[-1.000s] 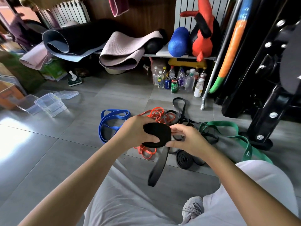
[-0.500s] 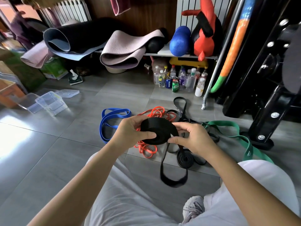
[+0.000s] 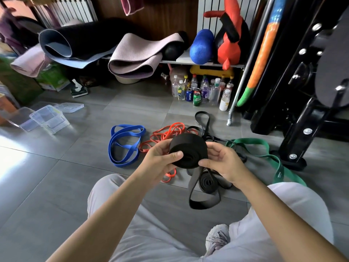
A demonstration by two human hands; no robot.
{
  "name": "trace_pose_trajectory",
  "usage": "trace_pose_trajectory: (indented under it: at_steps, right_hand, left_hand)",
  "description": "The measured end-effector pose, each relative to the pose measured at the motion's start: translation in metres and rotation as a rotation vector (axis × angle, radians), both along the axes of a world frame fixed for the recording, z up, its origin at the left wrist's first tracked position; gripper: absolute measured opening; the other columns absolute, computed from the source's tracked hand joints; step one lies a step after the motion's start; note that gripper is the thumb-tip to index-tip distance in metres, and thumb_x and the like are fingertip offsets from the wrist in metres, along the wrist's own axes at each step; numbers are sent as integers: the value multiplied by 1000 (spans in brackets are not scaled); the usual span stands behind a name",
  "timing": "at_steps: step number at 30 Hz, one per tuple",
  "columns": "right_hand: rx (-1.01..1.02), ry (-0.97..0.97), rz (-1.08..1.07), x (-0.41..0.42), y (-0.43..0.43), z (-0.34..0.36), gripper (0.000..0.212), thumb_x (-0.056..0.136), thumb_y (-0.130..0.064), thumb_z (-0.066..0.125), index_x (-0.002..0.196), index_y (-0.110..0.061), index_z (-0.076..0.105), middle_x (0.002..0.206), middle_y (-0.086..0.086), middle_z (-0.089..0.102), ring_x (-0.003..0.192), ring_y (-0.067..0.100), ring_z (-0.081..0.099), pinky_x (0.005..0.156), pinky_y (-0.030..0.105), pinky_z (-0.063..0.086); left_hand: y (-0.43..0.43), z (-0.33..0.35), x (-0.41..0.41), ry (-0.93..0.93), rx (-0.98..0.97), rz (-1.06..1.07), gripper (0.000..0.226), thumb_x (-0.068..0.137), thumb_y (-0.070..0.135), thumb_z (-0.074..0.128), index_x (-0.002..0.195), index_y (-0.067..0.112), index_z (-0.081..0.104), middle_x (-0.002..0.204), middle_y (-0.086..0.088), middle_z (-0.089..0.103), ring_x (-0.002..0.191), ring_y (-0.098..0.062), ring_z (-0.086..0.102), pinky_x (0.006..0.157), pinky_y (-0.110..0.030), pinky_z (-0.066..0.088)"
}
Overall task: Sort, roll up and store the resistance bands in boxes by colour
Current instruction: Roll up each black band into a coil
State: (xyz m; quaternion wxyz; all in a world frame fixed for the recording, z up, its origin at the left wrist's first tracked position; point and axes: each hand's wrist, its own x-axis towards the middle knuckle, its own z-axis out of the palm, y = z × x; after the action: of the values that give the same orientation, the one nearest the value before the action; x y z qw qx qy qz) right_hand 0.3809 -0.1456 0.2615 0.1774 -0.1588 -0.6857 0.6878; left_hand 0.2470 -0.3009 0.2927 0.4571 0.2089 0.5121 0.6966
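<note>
Two hands share one black roll [image 3: 188,148], a wide band wound thick and held up above the floor [image 3: 56,186] in front of the person's knees. On my feed, the left hand [image 3: 160,163] clasps the roll from its left side, thumb laid across the near face and fingers tucked behind. The right hand [image 3: 224,163] pinches the lower right edge under its thumb, with the fingers curled round the far side. The unwound end drops from under the roll as a loose loop [image 3: 204,201]. Its bottom seems to lie on the tiles, though I cannot be sure it touches.

Just behind that loop a small black coil [image 3: 207,183] lies flat on the floor. Beyond the hands the other bands are spread out: a blue band [image 3: 124,144] in long ovals to the left, tangled orange bands [image 3: 164,135] beside it and partly hidden by the left hand, thin black bands [image 3: 204,118] trailing toward the back, and a green band [image 3: 264,148] running off to the right past the right wrist.

The clear boxes [image 3: 48,119] stand open at the far left, well apart from the bands, with a clear lid [image 3: 70,107] just behind them. Bottles and cans [image 3: 200,89] cluster under a shelf that carries rolled mats [image 3: 136,55].
</note>
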Motion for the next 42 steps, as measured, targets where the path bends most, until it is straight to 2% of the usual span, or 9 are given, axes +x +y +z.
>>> trace_pose_trajectory:
  at_steps: [4,7,10,13,22,27,30,39,42]
  right_hand:
    - [64,-5,-58,0,0,-1,42,64,4,75,98,-19,62,88,-12,73,89,5,68,81,18,51]
    - [89,-27,-85,1,-1,-4,41,69,12,72,94,-19,63,83,-14,73,83,4,69,77,16,52]
    - [137,-75,-74,1,-3,-9,41,68,8,76,93,-23,65,82,-11,74,81,5,68,76,17,50]
    - [133,-103,-30,1,-7,-12,42,69,8,76,93,-24,65,88,-4,73,84,9,69,78,21,51]
    - [288,-181,19,5,-7,4,45,71,2,77,96,-34,63,95,-5,73,90,11,69,87,31,54]
    - [556,-303,36,3,-2,15,38,72,-15,77,107,-26,67,92,-8,71,89,9,67,83,38,54]
    - [592,-294,27,4,-3,21,38,71,-16,77,106,-27,68,91,-11,71,87,4,66,81,33,55]
    - [439,-151,-58,18,1,19,50,68,-23,83,105,-46,58,98,-23,68,99,-4,61,96,29,48]
    - [399,-131,-37,14,1,22,48,59,-46,78,103,-53,59,103,-23,68,103,-1,62,98,30,46]
  left_hand:
    - [3,-5,4,-52,-3,12,43,72,2,63,114,0,55,100,-16,66,97,-30,65,87,-42,54]
    - [5,-4,-8,382,-207,-53,31,77,11,73,104,16,59,101,-11,67,98,-28,66,88,-44,54]
    - [8,4,-22,869,-446,-213,29,78,13,74,96,24,54,96,7,63,95,-15,62,84,-27,51]
    - [6,12,-28,942,-436,-306,42,74,10,77,107,25,56,101,14,59,98,-4,59,82,-14,49]
    - [0,5,-30,947,-495,-341,45,70,8,79,109,22,63,99,7,67,97,-10,64,88,-29,53]
    - [15,25,-4,1456,-555,-392,69,73,33,74,134,28,43,125,8,55,112,-13,52,92,-34,47]
    - [24,30,4,1587,-590,-394,54,79,28,68,129,30,49,116,6,62,105,-17,58,86,-36,50]
    - [7,34,-3,1067,-395,-107,48,73,9,76,114,30,64,95,21,64,89,1,61,81,-15,50]
    - [1,27,-10,896,-326,-37,50,70,1,77,108,31,65,95,14,69,86,-4,67,79,-19,54]
